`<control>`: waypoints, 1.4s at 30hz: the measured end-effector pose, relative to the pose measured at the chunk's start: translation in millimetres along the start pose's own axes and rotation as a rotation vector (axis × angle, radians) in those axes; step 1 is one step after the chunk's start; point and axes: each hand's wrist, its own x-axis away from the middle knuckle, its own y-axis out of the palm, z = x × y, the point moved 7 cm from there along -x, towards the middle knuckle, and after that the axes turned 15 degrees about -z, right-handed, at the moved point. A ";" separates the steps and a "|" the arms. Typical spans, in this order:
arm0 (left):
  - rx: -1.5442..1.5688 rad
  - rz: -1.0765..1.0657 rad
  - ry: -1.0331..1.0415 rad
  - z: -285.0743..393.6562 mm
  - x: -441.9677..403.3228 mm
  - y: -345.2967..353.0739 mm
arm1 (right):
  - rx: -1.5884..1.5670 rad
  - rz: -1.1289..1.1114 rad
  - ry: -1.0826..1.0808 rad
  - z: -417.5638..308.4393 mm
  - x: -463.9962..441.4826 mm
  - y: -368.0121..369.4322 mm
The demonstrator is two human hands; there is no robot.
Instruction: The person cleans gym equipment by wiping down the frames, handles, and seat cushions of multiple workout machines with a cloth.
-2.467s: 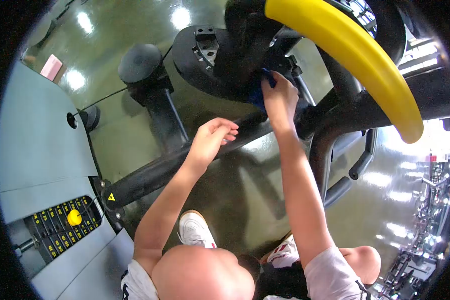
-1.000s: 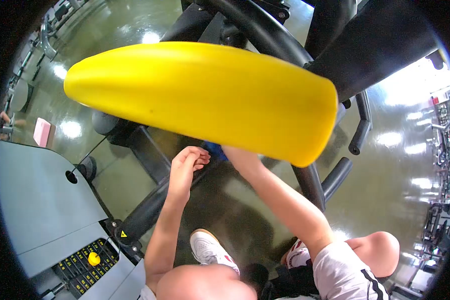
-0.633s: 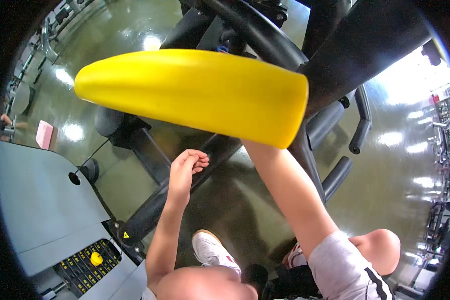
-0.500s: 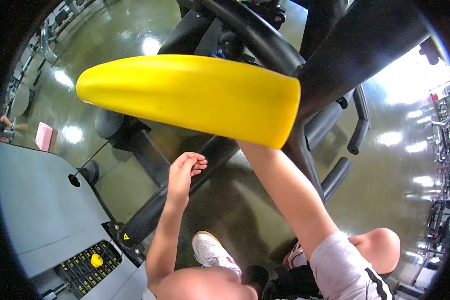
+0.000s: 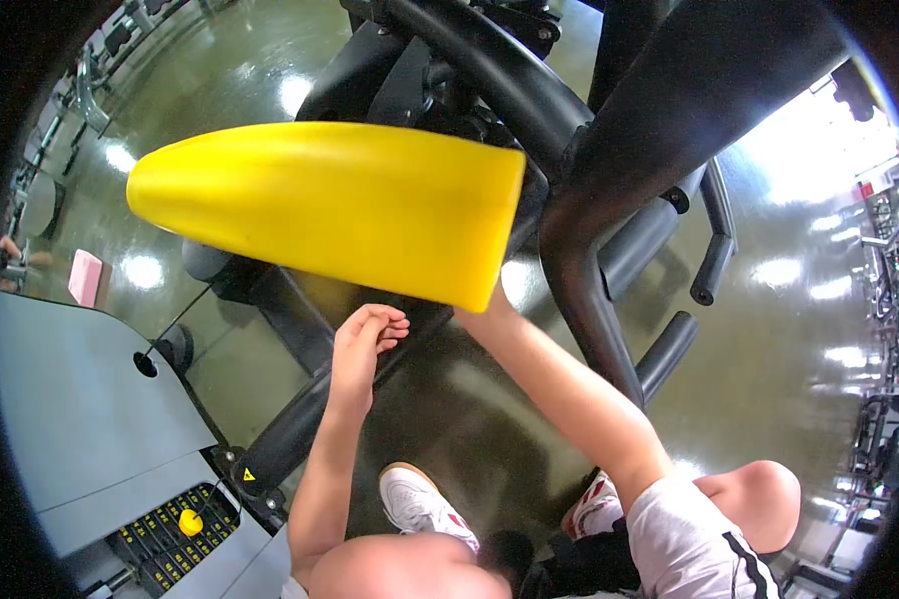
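A large yellow curved cover (image 5: 330, 205) on a black exercise machine spans the upper middle of the view. Beneath its right end my right forearm reaches in, and the cover hides the fingers of my right hand (image 5: 483, 307); whatever they hold is out of sight. My left hand (image 5: 368, 339) is loosely curled, its fingers bent together, just above the black diagonal beam (image 5: 295, 429). Nothing shows between its fingers.
At the left stands a grey weight-stack housing (image 5: 90, 384) with a yellow selector knob (image 5: 191, 522). A pink block (image 5: 85, 278) lies beyond it. Thick black tubes (image 5: 589, 290) and padded bars (image 5: 666, 354) are at the right. Part of another person (image 5: 12, 250) shows at the far left.
My right forearm has drawn back toward me and left. The yellow cover appears further left and slightly lower. The blue cloth near my right hand earlier is now hidden. My left hand has barely moved.
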 end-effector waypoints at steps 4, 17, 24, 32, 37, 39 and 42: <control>-0.026 0.014 0.001 3.2 2.0 -1.0 | 0.341 0.084 -0.330 -51.0 -43.0 4.2; -0.014 -0.008 -0.023 -8.1 -1.4 3.2 | 0.364 -0.223 -0.035 15.3 -51.9 5.7; -0.009 -0.009 -0.037 -8.0 -1.1 3.8 | 0.211 -0.090 -0.089 -12.9 -43.8 2.0; -0.005 0.012 -0.041 -8.2 2.1 -0.4 | 0.554 0.209 0.359 -53.1 -139.0 -7.6; 0.001 0.007 -0.042 -10.3 2.4 -5.1 | 0.571 0.368 -0.188 -88.6 -128.5 20.3; 0.005 0.007 -0.047 -13.6 2.5 -5.5 | 0.468 0.496 -0.407 -103.6 -98.1 21.9; -0.027 0.006 -0.052 -15.1 -0.8 -3.7 | 0.512 0.327 -0.609 -112.5 -68.2 33.8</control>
